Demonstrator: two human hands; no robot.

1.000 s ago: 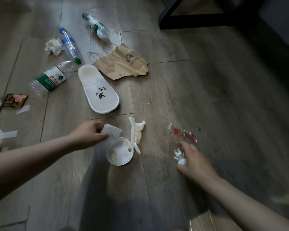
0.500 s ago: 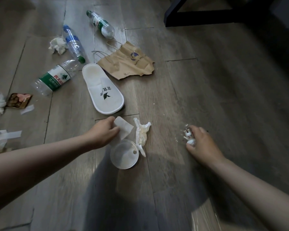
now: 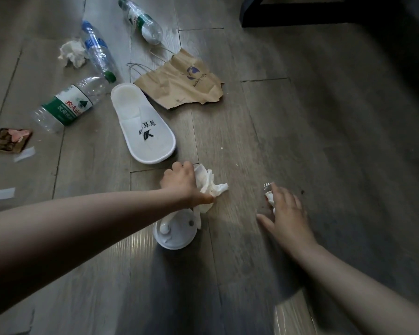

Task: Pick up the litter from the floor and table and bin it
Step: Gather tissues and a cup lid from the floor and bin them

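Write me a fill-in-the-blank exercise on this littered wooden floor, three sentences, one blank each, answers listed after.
1. The left hand is closed on crumpled white ____, just above the round white plastic lid.
2. The count of clear plastic bottles lying on the grey wooden floor is ____.
3. The white fabric slipper lies between the green-labelled bottle and the torn brown ____ bag.

Missing words: tissue; three; paper
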